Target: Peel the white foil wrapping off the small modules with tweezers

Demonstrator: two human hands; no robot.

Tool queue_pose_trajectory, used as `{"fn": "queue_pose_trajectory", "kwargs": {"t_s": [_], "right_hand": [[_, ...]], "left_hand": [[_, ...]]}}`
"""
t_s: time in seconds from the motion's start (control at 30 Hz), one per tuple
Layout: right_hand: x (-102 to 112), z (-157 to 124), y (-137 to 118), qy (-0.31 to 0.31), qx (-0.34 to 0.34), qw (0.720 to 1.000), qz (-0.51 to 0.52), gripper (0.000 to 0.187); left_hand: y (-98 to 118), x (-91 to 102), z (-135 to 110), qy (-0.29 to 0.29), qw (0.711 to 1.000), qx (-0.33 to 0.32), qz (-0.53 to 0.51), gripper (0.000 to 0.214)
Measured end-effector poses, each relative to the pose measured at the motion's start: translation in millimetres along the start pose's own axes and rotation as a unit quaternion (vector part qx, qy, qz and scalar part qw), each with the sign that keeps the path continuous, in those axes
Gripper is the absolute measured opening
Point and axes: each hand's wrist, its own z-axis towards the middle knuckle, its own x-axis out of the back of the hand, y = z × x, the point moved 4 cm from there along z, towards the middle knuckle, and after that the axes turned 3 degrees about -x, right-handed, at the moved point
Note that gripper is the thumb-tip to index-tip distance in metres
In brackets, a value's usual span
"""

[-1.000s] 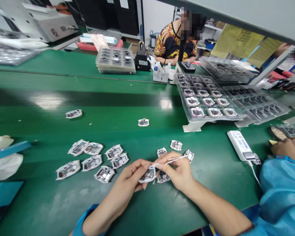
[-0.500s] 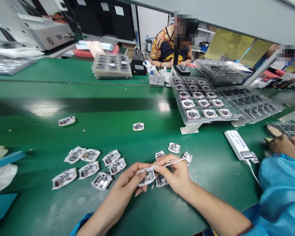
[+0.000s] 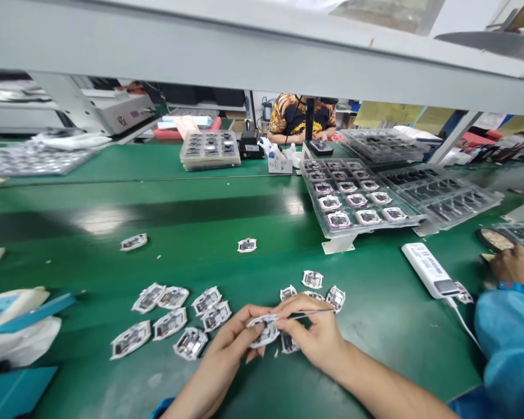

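My left hand (image 3: 231, 346) is closed on a small white-framed electronic module (image 3: 266, 331), thumb on its face and fingers beneath. The module's face is turned up, showing a circuit board and small parts. My right hand (image 3: 318, 334) pinches a pair of thin tweezers (image 3: 312, 313), which point back to the right across the fingers. Its fingertips touch the right edge of the held module; the exact contact is hidden by the fingers. Just behind and under the right hand lie several similar modules, among them one white module (image 3: 312, 279). To the left of my left hand, more modules (image 3: 191, 343) lie loosely grouped.
A clear compartment tray (image 3: 332, 233) filled with modules stands tilted at the right on white feet. A white handheld device (image 3: 430, 270) with a cable lies nearer. A co-worker's blue sleeve (image 3: 506, 343) borders the right side. A grey shelf beam (image 3: 262, 64) crosses overhead.
The camera view has tilted up, so the bench sits lower and the shelf beam shows more. Both hands keep the module between them; the tweezers lie at a flatter angle.
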Motion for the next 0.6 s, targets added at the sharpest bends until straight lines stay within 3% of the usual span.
{"fn": "queue_pose_trajectory", "kwargs": {"t_s": [0.13, 0.27, 0.33, 0.4, 0.47, 0.6], "right_hand": [[4, 1, 0, 0.013, 0.018, 0.999, -0.05, 0.001], [5, 0, -6, 0.041, 0.077, 0.994, -0.06, 0.004], [3, -2, -10, 0.041, 0.103, 0.992, -0.056, 0.006], [1, -4, -14, 0.03, 0.122, 0.991, -0.055, 0.007], [-2, -6, -16, 0.014, 0.144, 0.988, -0.059, 0.006], [-5, -8, -17, -0.02, 0.181, 0.98, -0.078, 0.011]], "left_hand": [[-1, -1.1, 3, -0.069, 0.996, -0.04, 0.034, 0.04], [6, 16.5, 25, -0.023, 0.982, -0.115, 0.151, 0.032], [18, 34.2, 44, 0.017, 0.953, -0.138, 0.269, 0.031], [36, 58.6, 67, 0.098, 0.893, -0.169, 0.405, 0.037], [52, 83.9, 94, 0.145, 0.866, -0.165, 0.449, 0.045], [75, 123.1, 141, 0.202, 0.82, -0.168, 0.508, 0.038]]}}
